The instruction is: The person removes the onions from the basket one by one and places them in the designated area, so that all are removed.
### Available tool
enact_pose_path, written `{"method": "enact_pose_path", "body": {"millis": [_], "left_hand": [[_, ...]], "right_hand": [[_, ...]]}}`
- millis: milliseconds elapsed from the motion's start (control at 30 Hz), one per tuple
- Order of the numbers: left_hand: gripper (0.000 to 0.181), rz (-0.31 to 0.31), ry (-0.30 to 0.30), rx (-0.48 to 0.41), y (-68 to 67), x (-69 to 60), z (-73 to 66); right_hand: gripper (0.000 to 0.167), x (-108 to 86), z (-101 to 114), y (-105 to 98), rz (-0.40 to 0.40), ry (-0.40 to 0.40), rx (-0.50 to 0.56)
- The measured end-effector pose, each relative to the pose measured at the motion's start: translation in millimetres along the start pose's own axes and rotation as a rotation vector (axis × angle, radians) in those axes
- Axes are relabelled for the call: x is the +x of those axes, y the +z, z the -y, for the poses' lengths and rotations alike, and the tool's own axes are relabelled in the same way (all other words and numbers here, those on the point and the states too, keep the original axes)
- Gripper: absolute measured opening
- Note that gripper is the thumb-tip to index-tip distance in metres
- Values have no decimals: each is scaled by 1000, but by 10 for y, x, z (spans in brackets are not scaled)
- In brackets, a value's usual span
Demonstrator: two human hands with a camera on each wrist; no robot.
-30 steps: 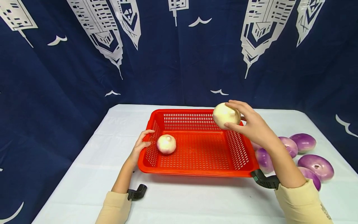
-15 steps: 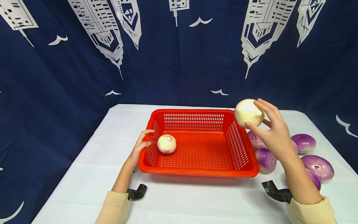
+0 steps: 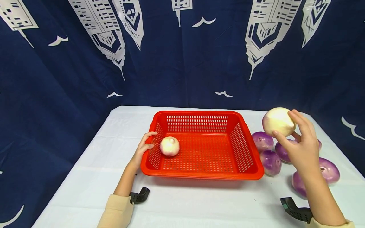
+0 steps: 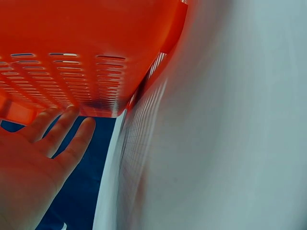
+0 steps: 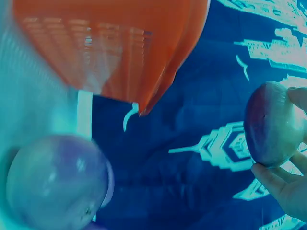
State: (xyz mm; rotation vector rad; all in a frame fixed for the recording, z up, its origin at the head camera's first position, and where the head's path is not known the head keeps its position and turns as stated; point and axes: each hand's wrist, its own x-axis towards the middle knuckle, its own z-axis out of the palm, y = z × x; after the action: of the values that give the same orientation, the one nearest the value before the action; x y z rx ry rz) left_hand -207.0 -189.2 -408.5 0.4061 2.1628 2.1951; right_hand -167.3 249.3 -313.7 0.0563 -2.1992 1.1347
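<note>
My right hand (image 3: 303, 148) holds a purple-and-white turnip (image 3: 278, 122) in the air, right of the red plastic basket (image 3: 199, 175). Its thumb and fingers pinch the pale side; in the right wrist view the purple side of this turnip (image 5: 271, 122) faces away from the palm. My left hand (image 3: 142, 148) grips the basket's left rim. In the left wrist view several of its fingers (image 4: 76, 143) lie against the outer wall. One turnip (image 3: 169, 146) sits inside the basket near its left wall. Several purple turnips (image 3: 270, 162) lie on the table beneath and beside my right arm, which partly hides some.
A white cloth covers the table (image 3: 199, 202). Behind it hangs a dark blue curtain (image 3: 182, 69) with white building prints. Each wrist wears a black camera mount (image 3: 296, 209). One turnip (image 5: 57, 182) looms close in the right wrist view.
My right hand has carried its turnip rightward, from above the basket's right end to over the loose turnips, and lowered slightly at the end. The left hand and basket have stayed put.
</note>
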Motion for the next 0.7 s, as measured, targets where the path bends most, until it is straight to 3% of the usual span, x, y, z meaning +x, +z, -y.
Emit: {"method": "enact_pose_path", "body": {"millis": [300,700], "left_hand": [[51,3,-3,18,-12,1,10],[52,4,5,12,-14,4,4]], "right_hand": [[65,-124,-145,-221,-30,188,-73],[64,-299,-481,-415,105,107,-232]]}}
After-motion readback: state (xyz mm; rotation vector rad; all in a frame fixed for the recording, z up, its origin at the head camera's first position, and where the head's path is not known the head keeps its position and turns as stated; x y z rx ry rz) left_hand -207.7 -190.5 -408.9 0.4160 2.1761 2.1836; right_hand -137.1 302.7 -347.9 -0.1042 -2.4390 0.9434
